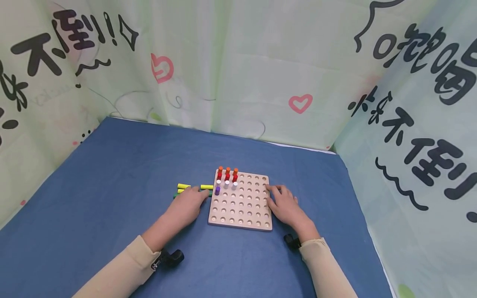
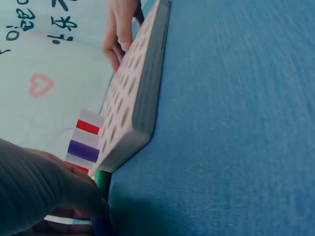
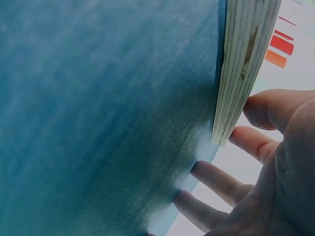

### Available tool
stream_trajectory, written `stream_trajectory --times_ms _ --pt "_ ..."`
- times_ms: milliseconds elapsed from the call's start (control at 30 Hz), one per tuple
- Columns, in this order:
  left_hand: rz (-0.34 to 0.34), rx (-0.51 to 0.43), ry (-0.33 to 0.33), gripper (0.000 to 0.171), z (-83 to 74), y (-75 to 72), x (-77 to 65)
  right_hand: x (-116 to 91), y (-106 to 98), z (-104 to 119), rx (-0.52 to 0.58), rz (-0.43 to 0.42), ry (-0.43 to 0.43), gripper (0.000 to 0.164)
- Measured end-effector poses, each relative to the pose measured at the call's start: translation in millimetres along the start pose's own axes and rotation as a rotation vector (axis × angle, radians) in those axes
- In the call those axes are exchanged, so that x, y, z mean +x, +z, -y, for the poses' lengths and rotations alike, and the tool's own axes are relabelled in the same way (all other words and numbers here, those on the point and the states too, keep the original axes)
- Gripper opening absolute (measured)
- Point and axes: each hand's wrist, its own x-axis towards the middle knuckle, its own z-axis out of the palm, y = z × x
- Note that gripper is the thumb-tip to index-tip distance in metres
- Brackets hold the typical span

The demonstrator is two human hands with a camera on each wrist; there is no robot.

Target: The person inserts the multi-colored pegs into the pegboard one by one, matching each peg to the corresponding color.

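Note:
A pale wooden pegboard [image 1: 242,203] with rows of round holes lies flat on the blue cloth. Orange pegs [image 1: 228,169], red pegs [image 1: 227,177] and white pegs [image 1: 227,184] stand in its back left part, and one purple peg [image 1: 217,191] stands before them at the left edge. My left hand [image 1: 188,203] reaches over loose yellow pegs [image 1: 183,186] and green pegs left of the board. In the left wrist view, its thumb lies against a green peg [image 2: 102,181]; its other fingertips are hidden. My right hand [image 1: 285,205] touches the board's right edge with spread fingers [image 3: 251,140].
The blue cloth [image 1: 156,157] covers the table. Pale green curtains [image 1: 253,62] with dark writing and pink hearts rise behind it and at both sides. A dark wrist device [image 1: 173,257] sits at my left cuff, another [image 1: 291,241] at my right.

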Motion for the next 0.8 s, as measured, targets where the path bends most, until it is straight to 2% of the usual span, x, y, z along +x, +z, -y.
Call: stream_trajectory --times_ms 200,333,467,633,800 --pt "-0.014 -0.059 0.066 0.029 -2.8 -6.0 5.5 0.3 1.0 -1.1 -0.002 -0.002 0.001 0.05" --pt "-0.046 -0.118 0.107 0.023 -7.2 -11.1 9.6 0.5 1.4 -1.1 0.002 -0.006 0.0 0.05" --pt "-0.116 -0.19 0.132 0.021 -12.2 -13.1 14.1 -0.1 1.3 -1.1 0.006 -0.003 0.001 0.05" --pt "-0.22 -0.319 0.172 0.028 -18.1 -14.1 20.6 -0.5 1.5 -1.8 0.0 -0.004 0.001 0.05" --pt "-0.307 -0.398 0.22 0.028 -21.0 -9.1 28.6 0.2 0.2 -1.6 0.0 0.005 0.003 0.051"
